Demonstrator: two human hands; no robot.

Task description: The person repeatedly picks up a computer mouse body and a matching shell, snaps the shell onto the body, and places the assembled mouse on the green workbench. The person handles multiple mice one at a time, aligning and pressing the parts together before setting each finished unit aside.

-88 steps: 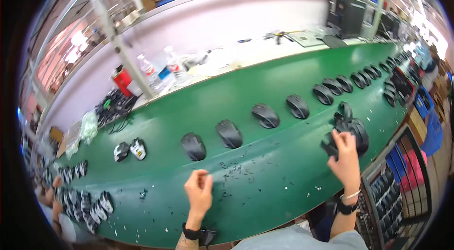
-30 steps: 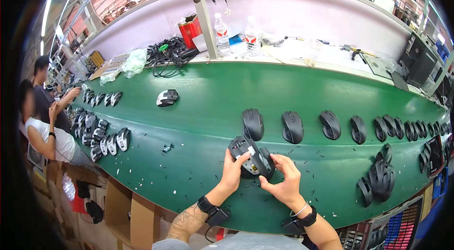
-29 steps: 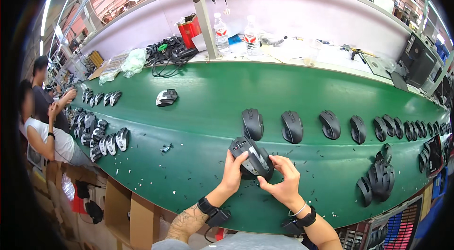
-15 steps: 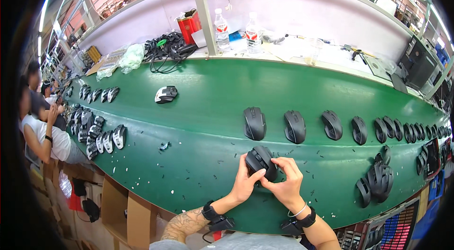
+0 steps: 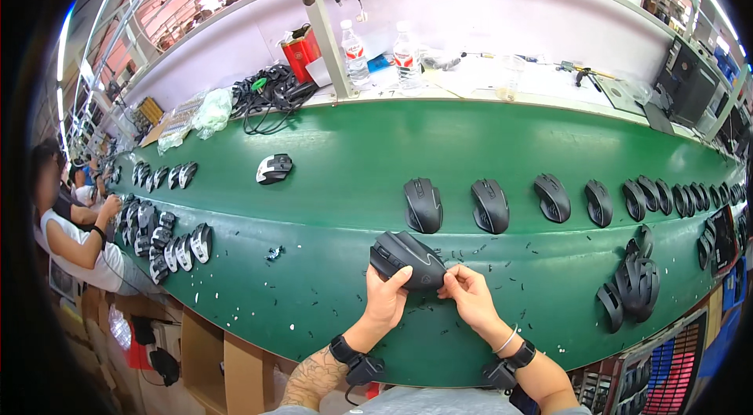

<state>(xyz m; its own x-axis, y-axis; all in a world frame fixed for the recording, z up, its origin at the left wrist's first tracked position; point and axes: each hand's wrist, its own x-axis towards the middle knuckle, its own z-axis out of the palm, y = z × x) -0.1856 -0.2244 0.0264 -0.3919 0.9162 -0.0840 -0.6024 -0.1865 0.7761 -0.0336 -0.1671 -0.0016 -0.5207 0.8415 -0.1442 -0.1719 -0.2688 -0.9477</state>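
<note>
A black computer mouse is held above the green table, tilted with its rear end toward the right. My left hand grips its left side, thumb on top and fingers underneath. My right hand is closed in a pinch at the mouse's rear edge; whether a small piece sits between those fingertips I cannot make out. Just beyond stand two black mice, one straight ahead and another to its right.
More black mice line up rightward. Black shell parts lie in a pile at right. White-and-black mice cluster at left near a seated person; one mouse lies apart. Small black scraps dot the green table. Bottles stand behind.
The mouse in my left hand has turned from upright to lying crosswise and risen slightly. My right hand has shifted from its side to its rear edge. The view has swung slightly.
</note>
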